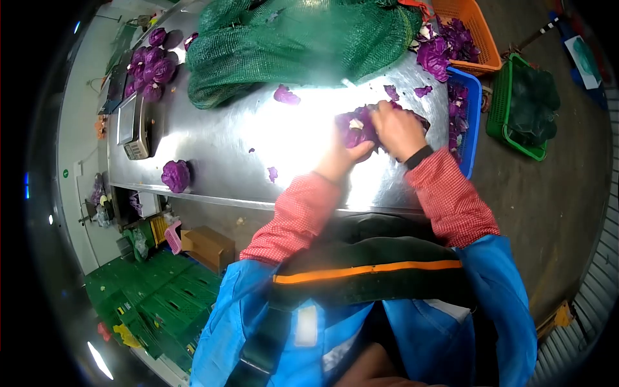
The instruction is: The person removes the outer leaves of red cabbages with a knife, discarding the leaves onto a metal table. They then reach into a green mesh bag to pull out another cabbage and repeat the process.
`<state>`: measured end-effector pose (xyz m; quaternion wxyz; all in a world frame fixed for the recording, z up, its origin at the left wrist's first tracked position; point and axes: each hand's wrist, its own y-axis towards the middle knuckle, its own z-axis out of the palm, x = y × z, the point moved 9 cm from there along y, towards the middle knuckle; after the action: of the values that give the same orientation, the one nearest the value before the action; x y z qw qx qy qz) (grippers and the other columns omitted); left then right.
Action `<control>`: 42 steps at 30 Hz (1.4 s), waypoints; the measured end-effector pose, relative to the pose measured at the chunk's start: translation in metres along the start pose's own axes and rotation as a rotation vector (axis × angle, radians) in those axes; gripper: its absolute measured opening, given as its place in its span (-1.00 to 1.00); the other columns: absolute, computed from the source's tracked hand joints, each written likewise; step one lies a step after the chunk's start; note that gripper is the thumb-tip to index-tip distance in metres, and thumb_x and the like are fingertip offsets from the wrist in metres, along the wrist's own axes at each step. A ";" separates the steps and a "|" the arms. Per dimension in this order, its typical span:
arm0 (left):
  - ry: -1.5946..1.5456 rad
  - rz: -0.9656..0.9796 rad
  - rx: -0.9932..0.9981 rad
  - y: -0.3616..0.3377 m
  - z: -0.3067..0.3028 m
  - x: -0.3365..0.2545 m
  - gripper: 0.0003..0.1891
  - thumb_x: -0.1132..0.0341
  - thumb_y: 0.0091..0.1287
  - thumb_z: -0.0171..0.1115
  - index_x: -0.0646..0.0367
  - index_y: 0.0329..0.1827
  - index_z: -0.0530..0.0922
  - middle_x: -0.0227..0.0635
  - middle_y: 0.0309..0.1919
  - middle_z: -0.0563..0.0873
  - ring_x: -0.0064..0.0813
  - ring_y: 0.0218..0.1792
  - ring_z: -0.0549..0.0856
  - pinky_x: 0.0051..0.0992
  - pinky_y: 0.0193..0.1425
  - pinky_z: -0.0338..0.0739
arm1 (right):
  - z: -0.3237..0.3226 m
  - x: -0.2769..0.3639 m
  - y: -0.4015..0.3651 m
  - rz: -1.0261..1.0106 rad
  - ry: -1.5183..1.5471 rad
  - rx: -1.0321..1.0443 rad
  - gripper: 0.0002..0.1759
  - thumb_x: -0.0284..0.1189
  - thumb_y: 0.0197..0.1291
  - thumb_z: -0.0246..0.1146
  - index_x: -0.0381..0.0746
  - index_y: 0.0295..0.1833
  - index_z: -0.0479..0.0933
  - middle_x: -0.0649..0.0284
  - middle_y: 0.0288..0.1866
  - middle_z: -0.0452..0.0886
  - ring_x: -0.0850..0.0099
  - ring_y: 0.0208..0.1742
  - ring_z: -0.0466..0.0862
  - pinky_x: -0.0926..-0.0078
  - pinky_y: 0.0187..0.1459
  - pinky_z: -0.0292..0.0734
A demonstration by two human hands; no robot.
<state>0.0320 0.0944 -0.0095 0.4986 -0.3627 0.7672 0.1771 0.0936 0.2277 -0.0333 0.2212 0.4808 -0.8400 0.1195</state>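
Both hands at one red cabbage

The red cabbage is between my hands, its pale stump facing up. My left hand is clamped round its near side, thumb across the front. My right hand is curled against its other side; whether those fingers pinch a leaf or something else, I cannot tell.

This looks to me like leaf stripping. I'd keep the left grip firm and peel from the stump outward, one leaf at a time, so the head doesn't tear. Loose leaves lie just beyond my hands, and the blue crate right of them looks handy for scraps.

My right fingertips are blurred, the cabbage's underside is hidden, and a dark edge behind my right hand is unclear. Glare washes out the table around my left hand.
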 end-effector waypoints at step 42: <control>0.134 0.215 -0.161 -0.026 -0.019 -0.008 -0.39 0.20 -0.09 0.57 0.33 -0.09 0.41 -0.10 -0.45 0.69 -0.13 -0.41 0.72 -0.22 -0.27 0.62 | -0.030 0.073 -0.052 -0.305 -0.153 -0.013 -0.72 -0.26 0.20 0.27 -0.22 -0.10 0.51 0.13 -0.44 0.61 0.13 -0.52 0.66 0.25 -0.51 0.57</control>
<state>0.0408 0.0679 0.0079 0.3937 -0.3284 0.8165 0.2656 0.1143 0.1584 0.0278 0.1754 0.6089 -0.7724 0.0423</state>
